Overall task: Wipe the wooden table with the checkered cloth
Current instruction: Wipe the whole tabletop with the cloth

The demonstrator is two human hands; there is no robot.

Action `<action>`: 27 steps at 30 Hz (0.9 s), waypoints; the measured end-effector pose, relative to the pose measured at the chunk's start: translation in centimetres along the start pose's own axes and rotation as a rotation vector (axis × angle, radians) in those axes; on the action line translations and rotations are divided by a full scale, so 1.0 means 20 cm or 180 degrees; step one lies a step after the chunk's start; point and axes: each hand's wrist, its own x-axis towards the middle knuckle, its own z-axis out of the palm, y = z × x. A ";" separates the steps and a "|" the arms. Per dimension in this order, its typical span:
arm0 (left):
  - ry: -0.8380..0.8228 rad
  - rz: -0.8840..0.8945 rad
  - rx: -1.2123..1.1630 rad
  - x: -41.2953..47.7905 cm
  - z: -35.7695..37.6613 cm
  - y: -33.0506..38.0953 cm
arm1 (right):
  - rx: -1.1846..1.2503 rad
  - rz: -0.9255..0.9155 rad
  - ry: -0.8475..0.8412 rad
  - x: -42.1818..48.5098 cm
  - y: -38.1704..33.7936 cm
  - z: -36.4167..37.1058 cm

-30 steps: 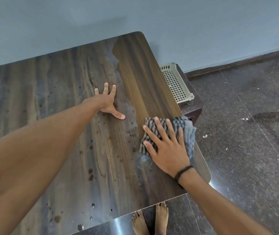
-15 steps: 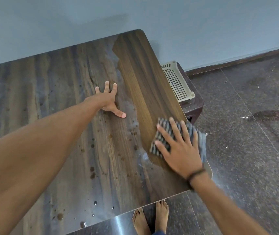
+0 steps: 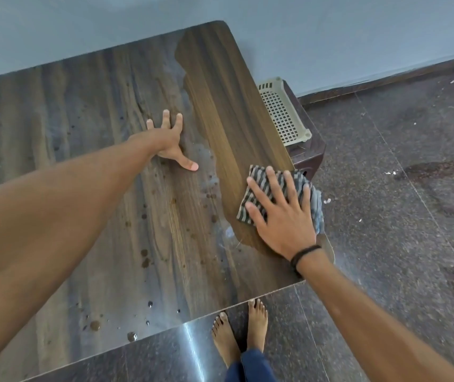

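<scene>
The wooden table (image 3: pixel 88 139) fills the left and middle of the head view, dusty grey with dark spots, with a cleaner brown strip along its right side. The checkered cloth (image 3: pixel 253 197) lies flat at the table's right edge, part of it hanging past the edge. My right hand (image 3: pixel 281 213) presses flat on the cloth with straight spread fingers. My left hand (image 3: pixel 169 142) rests flat on the tabletop near the middle, fingers spread, apart from the cloth.
A cream plastic basket (image 3: pixel 283 114) sits on a low dark stool (image 3: pixel 308 153) just past the table's right edge. A grey wall runs behind the table. Speckled stone floor (image 3: pixel 402 216) spreads to the right, and bare feet (image 3: pixel 239 332) stand at the near edge.
My right hand slid the cloth rightward and toward the near edge, then back up along the right edge, widening the clean brown strip. My left hand stayed planted.
</scene>
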 end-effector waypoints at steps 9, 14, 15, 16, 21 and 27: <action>0.0062 0.0021 0.0008 0.01 -0.01 -0.01 | -0.0064 0.0031 -0.0113 -0.21 0.04 0.01; 0.0104 0.0044 0.0058 0.01 0.02 -0.01 | -0.0125 -0.0775 -0.0015 -0.47 0.02 0.10; 0.0113 0.0050 0.0054 0.01 0.02 -0.02 | -0.0138 -0.0908 -0.0044 -0.49 0.07 0.09; 0.0112 0.0054 0.0046 0.01 0.02 -0.02 | -0.0153 -0.0938 -0.0034 -0.47 0.11 0.09; -0.0001 0.0035 -0.0049 0.01 -0.01 -0.01 | 0.0113 -0.0040 -0.0033 -0.07 -0.18 0.02; 0.0261 0.0199 -0.0078 0.00 0.03 -0.06 | 0.0022 -0.1102 -0.0089 -0.42 -0.16 0.15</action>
